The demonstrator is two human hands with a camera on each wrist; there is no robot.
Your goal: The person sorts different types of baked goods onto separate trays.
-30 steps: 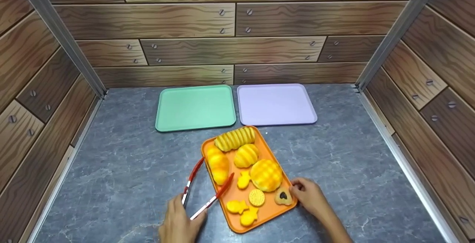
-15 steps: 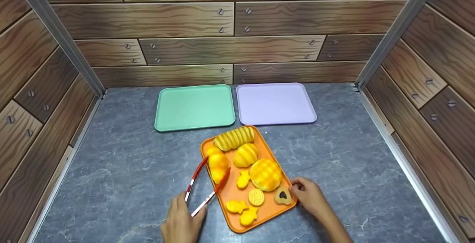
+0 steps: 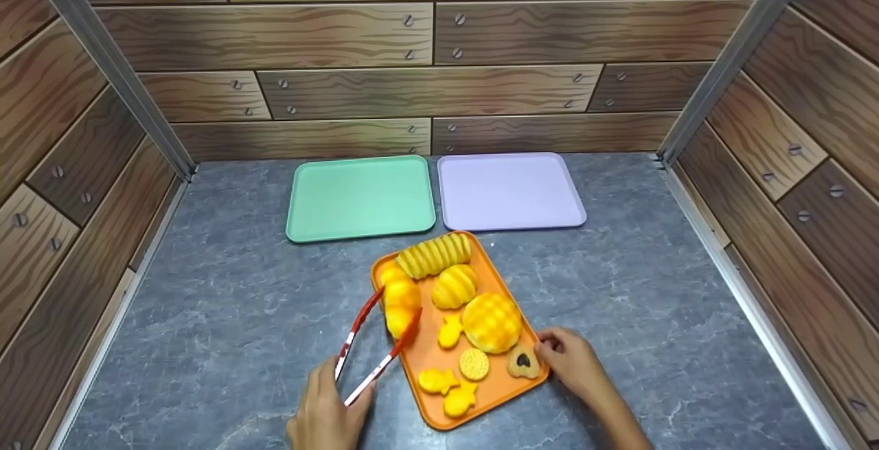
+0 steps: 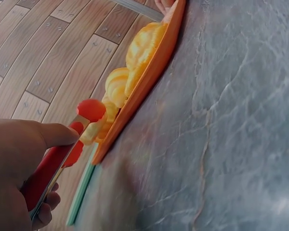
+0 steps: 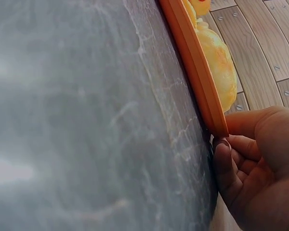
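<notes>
My left hand [image 3: 328, 405] grips red-tipped tongs [image 3: 365, 376], also seen in the left wrist view, where the thumb lies along the red handle [image 4: 47, 177]. The tong tips straddle a long, segmented toy bread roll [image 3: 402, 302] at the left side of the orange tray [image 3: 439, 417]. My right hand [image 3: 571, 361] pinches the tray's near right corner, thumb and forefinger at the rim in the right wrist view. Beside that corner lies a heart cookie [image 3: 524, 362]. Also on the tray are a ridged loaf [image 3: 435, 255], a striped bun [image 3: 454, 286] and a round checkered bun [image 3: 492, 323].
Several fish-shaped pieces [image 3: 437, 382] and a round cracker [image 3: 474, 365] share the orange tray. Behind it, a green tray [image 3: 362, 199] and a purple tray [image 3: 511, 191] stand side by side. Wood-patterned walls [image 3: 350, 93] enclose the grey marbled tabletop [image 3: 233, 312].
The tongs have shifted over the long bread roll and their tips have drawn closer together around it. The roll has shifted slightly. My right hand stays at the tray corner.
</notes>
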